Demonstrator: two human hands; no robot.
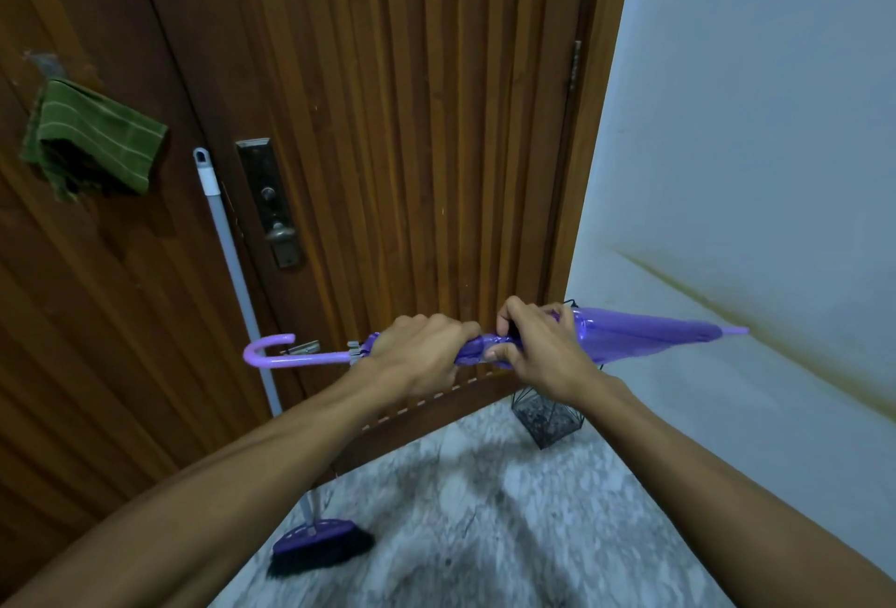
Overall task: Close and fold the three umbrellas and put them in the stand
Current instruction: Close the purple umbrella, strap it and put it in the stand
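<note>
A closed purple umbrella (630, 338) is held level in front of the door (388, 122), hook handle to the left, tip towards the wall (751, 122). Its canopy is gripped near the handle by the left hand (417, 355) and pinched at the middle by the right hand (538, 345). The wire stand (548, 418) is seen on the floor below, a broom (315, 544) leaning by the door

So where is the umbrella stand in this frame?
In the head view the black wire stand sits on the floor right of centre, in the corner between the wooden door and the white wall, below the right hand.
</note>
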